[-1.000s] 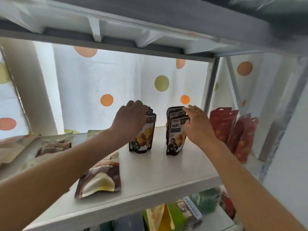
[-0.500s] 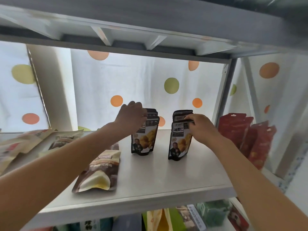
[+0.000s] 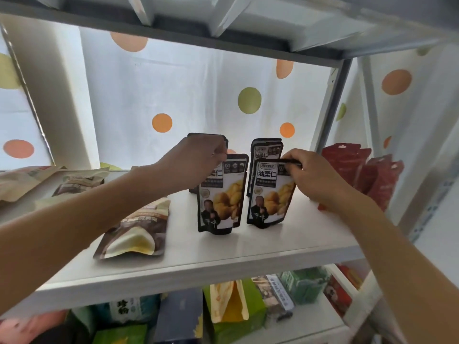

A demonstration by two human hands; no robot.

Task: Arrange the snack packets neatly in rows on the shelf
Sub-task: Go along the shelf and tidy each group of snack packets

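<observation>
At shelf point(image 3: 260, 247) centre, left hand point(image 3: 198, 162) and right hand point(image 3: 310, 175) each pinched an upright black packet point(image 3: 221, 194); brown packets point(image 3: 134, 229) at 9 o'clock lay unsorted

Two upright chestnut packets point(image 3: 222, 194) point(image 3: 269, 192): black with white top band, yellow nut print, dark-suited figure. Flat packet point(image 3: 135, 232) at shelf front-left: brown, cream and pale-yellow panel. Far-left packets point(image 3: 23, 180): tan/beige, brown patches. Red packets point(image 3: 357, 170) at shelf right edge: dark red. Shelf point(image 3: 198, 259): white, grey frame. Backdrop point(image 3: 198, 90): white, orange and olive-green dots. Lower shelf boxes point(image 3: 238, 309): green, orange-yellow, navy.
</observation>
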